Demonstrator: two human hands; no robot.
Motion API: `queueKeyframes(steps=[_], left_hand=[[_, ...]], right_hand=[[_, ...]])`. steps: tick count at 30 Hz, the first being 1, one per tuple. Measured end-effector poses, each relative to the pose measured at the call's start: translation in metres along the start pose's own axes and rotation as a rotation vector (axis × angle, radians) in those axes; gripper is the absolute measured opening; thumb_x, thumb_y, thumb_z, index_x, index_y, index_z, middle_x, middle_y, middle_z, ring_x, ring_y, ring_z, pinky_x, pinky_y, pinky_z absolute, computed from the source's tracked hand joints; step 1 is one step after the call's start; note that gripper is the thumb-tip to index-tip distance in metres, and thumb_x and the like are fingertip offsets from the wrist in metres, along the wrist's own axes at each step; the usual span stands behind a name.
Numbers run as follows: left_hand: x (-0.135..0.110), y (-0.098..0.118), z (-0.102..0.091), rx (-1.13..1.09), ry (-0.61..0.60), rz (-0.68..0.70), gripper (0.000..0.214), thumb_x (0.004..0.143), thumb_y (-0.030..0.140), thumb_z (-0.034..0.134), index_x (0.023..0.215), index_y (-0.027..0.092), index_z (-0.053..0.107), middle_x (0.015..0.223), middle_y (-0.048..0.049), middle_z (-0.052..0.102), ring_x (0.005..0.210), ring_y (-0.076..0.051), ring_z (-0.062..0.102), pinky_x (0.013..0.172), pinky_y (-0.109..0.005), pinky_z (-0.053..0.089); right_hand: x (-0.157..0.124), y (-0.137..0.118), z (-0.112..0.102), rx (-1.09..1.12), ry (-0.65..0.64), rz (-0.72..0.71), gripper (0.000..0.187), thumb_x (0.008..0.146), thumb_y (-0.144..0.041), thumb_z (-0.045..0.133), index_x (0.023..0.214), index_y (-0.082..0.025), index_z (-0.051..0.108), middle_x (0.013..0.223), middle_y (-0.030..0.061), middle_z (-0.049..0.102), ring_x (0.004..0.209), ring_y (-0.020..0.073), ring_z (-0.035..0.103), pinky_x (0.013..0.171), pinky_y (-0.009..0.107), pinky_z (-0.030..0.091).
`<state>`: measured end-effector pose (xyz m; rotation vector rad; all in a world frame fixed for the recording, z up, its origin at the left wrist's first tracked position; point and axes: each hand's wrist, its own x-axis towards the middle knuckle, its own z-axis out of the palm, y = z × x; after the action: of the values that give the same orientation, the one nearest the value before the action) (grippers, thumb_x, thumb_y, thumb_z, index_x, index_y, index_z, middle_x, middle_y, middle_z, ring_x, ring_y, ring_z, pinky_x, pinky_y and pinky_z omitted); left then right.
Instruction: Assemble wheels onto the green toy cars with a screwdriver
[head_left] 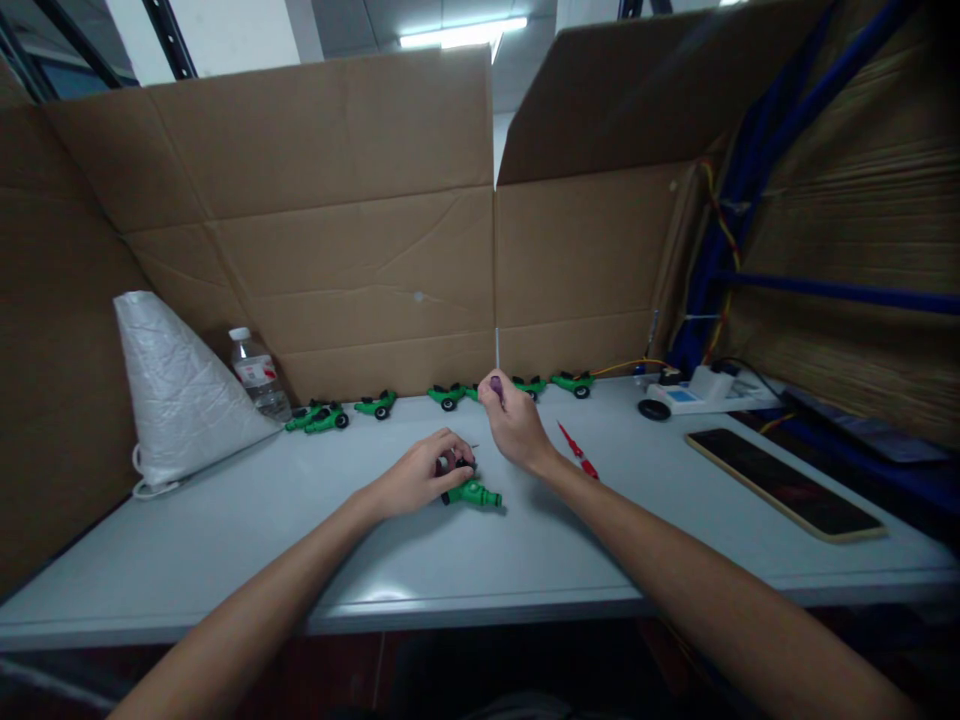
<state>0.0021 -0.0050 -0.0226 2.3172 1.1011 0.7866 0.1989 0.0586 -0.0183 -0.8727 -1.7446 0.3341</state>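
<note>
My left hand (427,472) is closed around the black-wheeled end of a green toy car (476,493), low over the front middle of the table. A thin dark tip shows just beyond its fingers; what it belongs to I cannot make out. My right hand (517,420) is raised a little behind and to the right, its fingers wrapped round the purple handle of a screwdriver (496,383). The screwdriver's metal shaft points upward, away from the toy car. To the right of my right wrist lies a red pen-like tool (577,450).
Several green toy cars (375,404) stand along the cardboard wall (360,270). At left are a white padded bag (184,400) and a water bottle (259,375). A phone (784,482) and a power strip (712,390) lie at right, near blue shelf posts.
</note>
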Motion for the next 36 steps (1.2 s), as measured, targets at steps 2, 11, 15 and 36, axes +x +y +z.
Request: queueKeyframes(steps=[2, 11, 15, 36], left_hand=[[0.001, -0.005, 0.001, -0.118, -0.017, -0.025, 0.028, 0.096, 0.043, 0.069, 0.109, 0.018, 0.068, 0.100, -0.0068, 0.068, 0.089, -0.019, 0.064, 0.077, -0.029, 0.051], [0.004, -0.026, 0.004, -0.468, -0.101, -0.192, 0.041, 0.080, 0.042, 0.087, 0.102, 0.013, 0.068, 0.090, -0.0073, 0.074, 0.085, -0.020, 0.071, 0.079, -0.030, 0.053], [0.004, -0.030, 0.005, -0.438, -0.082, -0.191, 0.040, 0.080, 0.040, 0.088, 0.103, 0.011, 0.072, 0.093, -0.0094, 0.078, 0.088, -0.021, 0.073, 0.082, -0.031, 0.054], [0.005, -0.021, 0.002, -0.348, -0.081, -0.166, 0.037, 0.084, 0.043, 0.083, 0.101, 0.012, 0.074, 0.094, -0.0095, 0.079, 0.087, -0.021, 0.072, 0.080, -0.030, 0.053]], right_hand=[[0.000, -0.003, 0.000, 0.110, 0.033, -0.027, 0.036, 0.109, -0.048, 0.034, 0.086, -0.024, 0.048, 0.074, -0.0003, 0.057, 0.069, 0.0174, 0.057, 0.070, 0.027, 0.042], [-0.009, -0.013, 0.008, 0.236, -0.075, -0.081, 0.032, 0.107, -0.051, 0.045, 0.089, -0.024, 0.045, 0.067, -0.0034, 0.051, 0.060, 0.0155, 0.052, 0.059, 0.026, 0.037], [-0.014, -0.015, 0.010, 0.129, -0.153, -0.181, 0.029, 0.105, -0.046, 0.048, 0.087, -0.024, 0.044, 0.069, -0.0022, 0.052, 0.061, 0.0159, 0.052, 0.060, 0.027, 0.035], [-0.011, -0.016, 0.011, 0.001, -0.180, -0.160, 0.021, 0.105, -0.037, 0.050, 0.089, -0.024, 0.046, 0.072, 0.0002, 0.057, 0.064, 0.0171, 0.055, 0.062, 0.027, 0.035]])
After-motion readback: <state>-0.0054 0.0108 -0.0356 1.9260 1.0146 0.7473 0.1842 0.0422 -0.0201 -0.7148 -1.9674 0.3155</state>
